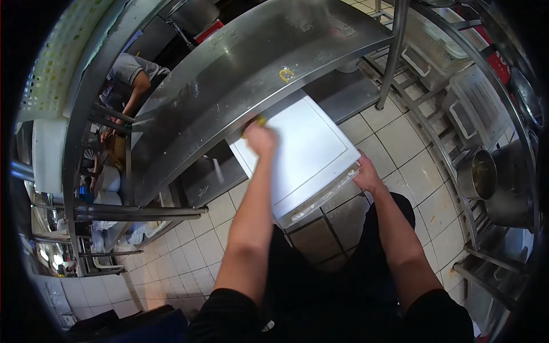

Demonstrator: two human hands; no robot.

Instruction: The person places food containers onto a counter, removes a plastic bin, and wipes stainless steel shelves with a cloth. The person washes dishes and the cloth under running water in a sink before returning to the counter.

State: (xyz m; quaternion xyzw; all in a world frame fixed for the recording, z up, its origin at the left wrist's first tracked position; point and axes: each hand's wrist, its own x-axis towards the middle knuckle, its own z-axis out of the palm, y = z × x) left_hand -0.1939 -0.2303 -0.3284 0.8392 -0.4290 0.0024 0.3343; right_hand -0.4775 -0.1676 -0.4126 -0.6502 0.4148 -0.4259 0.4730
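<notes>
Head view: At center frame, the right hand (366,171) grips a white container (309,146) by its edge; the blurred left hand (262,139) clutches a yellow item (262,121).

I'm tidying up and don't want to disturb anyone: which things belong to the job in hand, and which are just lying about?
Seemingly in use:
white-topped box, right hand at its corner
small yellow item, blurred, at the left hand

Apparently just lying about:
yellow curl on the steel table
steel pot, far right
</notes>
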